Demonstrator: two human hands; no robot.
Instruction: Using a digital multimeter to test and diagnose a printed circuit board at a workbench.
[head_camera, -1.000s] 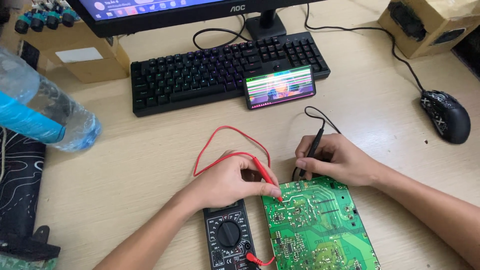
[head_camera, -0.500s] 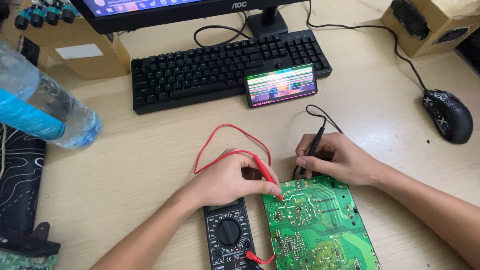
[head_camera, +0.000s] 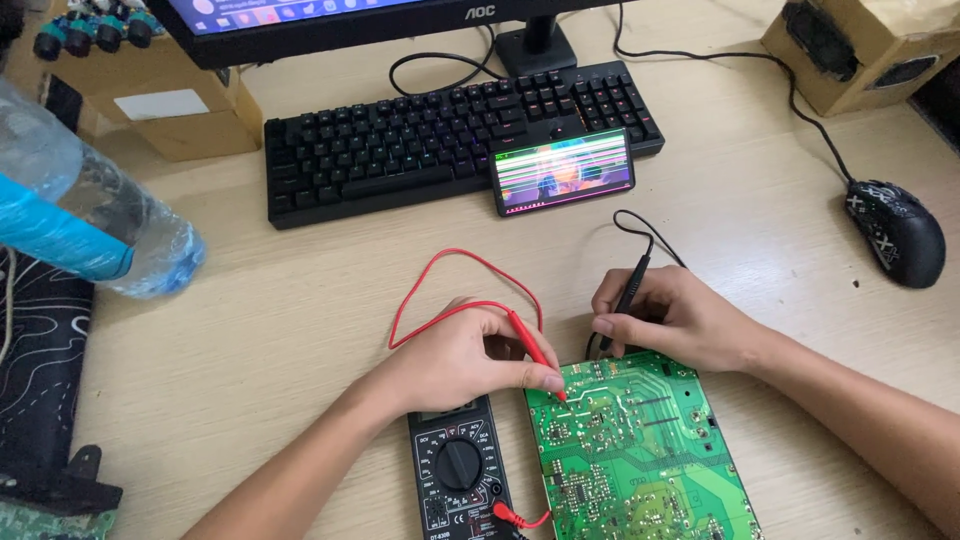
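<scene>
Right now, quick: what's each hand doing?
Left hand: closed on the red probe, tip on the green circuit board.
Right hand: closed on the black probe, tip at the board's top edge.

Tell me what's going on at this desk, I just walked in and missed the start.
A person is probing a green circuit board with two meter leads. The left hand presses the red probe tip onto the board's top edge; the right hand holds the black probe upright at the same edge. A black multimeter lies beside the board, partly under the left wrist. Behind sit a phone with its screen lit and a black keyboard.
</scene>
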